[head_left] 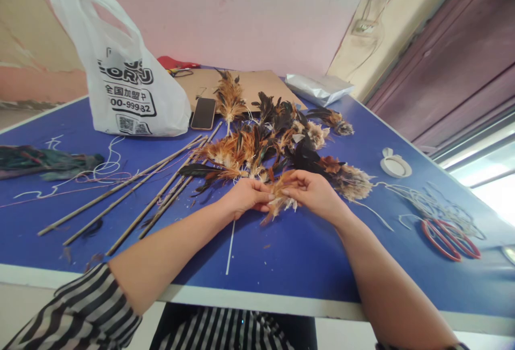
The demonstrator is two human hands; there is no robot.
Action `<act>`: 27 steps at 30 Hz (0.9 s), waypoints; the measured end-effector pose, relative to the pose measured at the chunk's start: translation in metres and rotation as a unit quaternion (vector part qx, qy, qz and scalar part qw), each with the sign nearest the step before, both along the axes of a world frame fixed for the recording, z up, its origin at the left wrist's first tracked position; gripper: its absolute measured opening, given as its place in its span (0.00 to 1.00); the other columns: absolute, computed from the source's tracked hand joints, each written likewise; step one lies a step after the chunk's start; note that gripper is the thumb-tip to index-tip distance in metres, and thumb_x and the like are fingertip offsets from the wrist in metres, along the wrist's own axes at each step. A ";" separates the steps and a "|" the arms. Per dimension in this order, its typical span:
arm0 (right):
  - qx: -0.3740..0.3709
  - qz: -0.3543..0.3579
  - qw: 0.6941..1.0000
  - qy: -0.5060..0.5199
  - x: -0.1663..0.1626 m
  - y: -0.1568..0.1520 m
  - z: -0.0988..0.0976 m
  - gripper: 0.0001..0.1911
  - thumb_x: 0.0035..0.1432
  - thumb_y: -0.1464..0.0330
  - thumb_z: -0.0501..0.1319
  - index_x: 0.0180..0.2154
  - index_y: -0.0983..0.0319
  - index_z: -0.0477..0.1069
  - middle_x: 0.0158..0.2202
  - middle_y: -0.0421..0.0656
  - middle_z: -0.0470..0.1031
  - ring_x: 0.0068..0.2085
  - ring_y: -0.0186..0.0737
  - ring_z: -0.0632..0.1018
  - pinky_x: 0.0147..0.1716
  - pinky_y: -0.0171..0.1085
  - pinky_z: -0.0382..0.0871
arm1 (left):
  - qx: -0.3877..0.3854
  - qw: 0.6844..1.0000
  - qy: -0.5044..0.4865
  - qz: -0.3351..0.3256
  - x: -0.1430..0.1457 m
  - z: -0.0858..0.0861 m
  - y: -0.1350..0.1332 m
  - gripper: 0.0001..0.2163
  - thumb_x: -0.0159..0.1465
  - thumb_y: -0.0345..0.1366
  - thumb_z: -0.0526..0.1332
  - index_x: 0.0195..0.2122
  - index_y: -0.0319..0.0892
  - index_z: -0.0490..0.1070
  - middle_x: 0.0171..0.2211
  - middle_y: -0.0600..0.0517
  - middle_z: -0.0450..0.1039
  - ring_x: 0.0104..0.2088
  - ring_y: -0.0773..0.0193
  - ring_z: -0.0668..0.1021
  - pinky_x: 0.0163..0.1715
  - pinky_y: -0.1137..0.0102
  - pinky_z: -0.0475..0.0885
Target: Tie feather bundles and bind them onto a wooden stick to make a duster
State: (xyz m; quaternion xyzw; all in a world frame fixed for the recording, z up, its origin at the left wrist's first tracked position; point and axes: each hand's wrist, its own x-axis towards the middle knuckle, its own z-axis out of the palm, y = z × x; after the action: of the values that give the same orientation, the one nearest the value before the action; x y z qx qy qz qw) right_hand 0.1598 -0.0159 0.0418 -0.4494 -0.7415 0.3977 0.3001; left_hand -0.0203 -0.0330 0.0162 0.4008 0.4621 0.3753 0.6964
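Observation:
Both my hands meet over the near middle of the blue table, closed on a small bunch of tan feathers [277, 208]. My left hand [250, 197] pinches it from the left, and my right hand [314, 193] pinches its right side. Just beyond lie orange-brown feather bunches [241, 148] and black ones [281, 114]. Right of my right hand rests a dark and tan feather bunch [350, 181], with white string near its end. A white strip [230, 248] lies on the table below my left hand.
Several thin sticks [120, 194] lie at left, near a dark green bundle [48, 162]. A white plastic bag [132, 81] and a phone [203, 114] stand behind them. At right are red-handled scissors [448, 240], string [438, 205] and a tape roll [396, 165]. Cardboard [265, 79] lies behind.

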 end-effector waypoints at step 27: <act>0.093 -0.084 0.990 0.065 -0.001 0.002 -0.003 0.15 0.51 0.65 0.60 0.42 0.62 0.65 0.23 0.36 0.67 0.20 0.30 0.69 0.21 0.31 0.64 | -0.051 0.997 -0.046 0.041 -0.004 0.000 0.004 0.08 0.45 0.29 0.69 0.24 0.32 0.72 0.21 0.48 0.73 0.23 0.65 0.78 0.23 0.77 0.74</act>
State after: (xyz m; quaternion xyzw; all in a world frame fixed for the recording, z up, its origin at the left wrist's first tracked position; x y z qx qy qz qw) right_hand 0.1587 -0.0142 0.0391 -0.4531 -0.7138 0.3290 0.4207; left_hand -0.0239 -0.0294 0.0160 0.3281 0.4638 0.3975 0.7206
